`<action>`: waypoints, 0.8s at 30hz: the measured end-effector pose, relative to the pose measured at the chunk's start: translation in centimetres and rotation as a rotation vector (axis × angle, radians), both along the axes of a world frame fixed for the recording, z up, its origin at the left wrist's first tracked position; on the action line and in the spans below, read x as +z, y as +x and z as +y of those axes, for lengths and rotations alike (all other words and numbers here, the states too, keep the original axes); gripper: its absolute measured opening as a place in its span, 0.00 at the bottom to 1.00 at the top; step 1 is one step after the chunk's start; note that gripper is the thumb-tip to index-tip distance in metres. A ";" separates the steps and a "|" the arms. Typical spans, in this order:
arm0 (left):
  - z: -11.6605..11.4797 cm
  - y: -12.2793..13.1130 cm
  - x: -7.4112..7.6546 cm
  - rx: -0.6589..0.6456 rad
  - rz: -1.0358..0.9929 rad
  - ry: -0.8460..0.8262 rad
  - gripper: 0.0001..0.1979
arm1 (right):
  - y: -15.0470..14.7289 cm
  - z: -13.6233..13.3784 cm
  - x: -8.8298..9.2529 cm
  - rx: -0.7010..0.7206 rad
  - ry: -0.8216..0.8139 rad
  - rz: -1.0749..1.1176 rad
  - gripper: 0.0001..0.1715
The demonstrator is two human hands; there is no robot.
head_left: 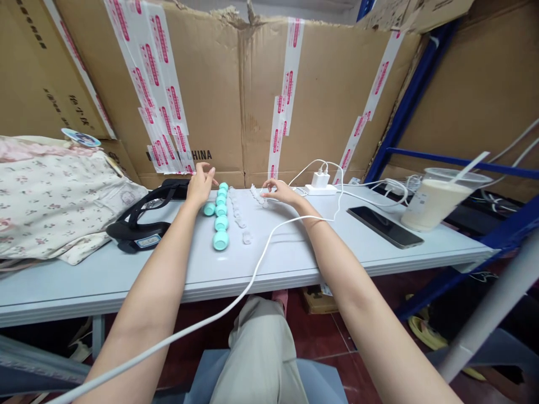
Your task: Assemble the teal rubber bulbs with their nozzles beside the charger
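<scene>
Several turquoise round-lidded pieces (221,223) stand in a row running away from me on the tabletop, with one more turquoise piece (209,209) just left of the row. My left hand (202,183) is beyond that single piece, beside the row's far end. Its fingers are spread and hold nothing that I can see. Right of the turquoise row lies a line of small clear plastic pieces (237,212), and one clear piece (246,238) sits nearer to me. At a second clear group (255,194), my right hand (278,191) pinches a small clear piece between thumb and fingers.
A black strapped headset (141,233) and floral cloth (54,196) lie left. A white cable (236,300) crosses before me from a charger (320,179). Right are a phone (383,225) and a drink cup (433,202) with a straw. Cardboard (219,101) walls the back.
</scene>
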State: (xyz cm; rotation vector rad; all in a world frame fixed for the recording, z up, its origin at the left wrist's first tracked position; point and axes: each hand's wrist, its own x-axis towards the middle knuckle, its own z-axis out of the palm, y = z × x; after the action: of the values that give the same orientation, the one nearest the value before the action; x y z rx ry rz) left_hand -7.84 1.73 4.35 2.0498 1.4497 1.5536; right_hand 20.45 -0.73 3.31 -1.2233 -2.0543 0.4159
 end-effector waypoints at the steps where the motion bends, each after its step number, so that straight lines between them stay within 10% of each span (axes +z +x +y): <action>1: -0.2 0.2 0.0 0.019 0.055 0.010 0.25 | 0.1 0.0 0.0 0.009 0.007 -0.044 0.30; 13: -1.3 1.7 0.2 0.005 0.241 -0.010 0.28 | 0.6 0.4 0.2 -0.025 0.014 -0.311 0.06; 20: -2.1 3.1 1.9 -0.283 0.164 0.044 0.32 | -1.3 -1.5 3.6 0.097 -0.097 0.551 0.20; 24: -3.5 5.1 3.4 -0.400 0.164 0.031 0.19 | -3.1 -2.3 3.6 0.165 -0.252 0.662 0.23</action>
State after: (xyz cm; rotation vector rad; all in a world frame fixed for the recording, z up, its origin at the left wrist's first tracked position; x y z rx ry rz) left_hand -2.78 -1.73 7.75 2.3497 0.9788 1.2795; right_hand 17.35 -3.00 6.94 -0.8866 -1.5538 1.0320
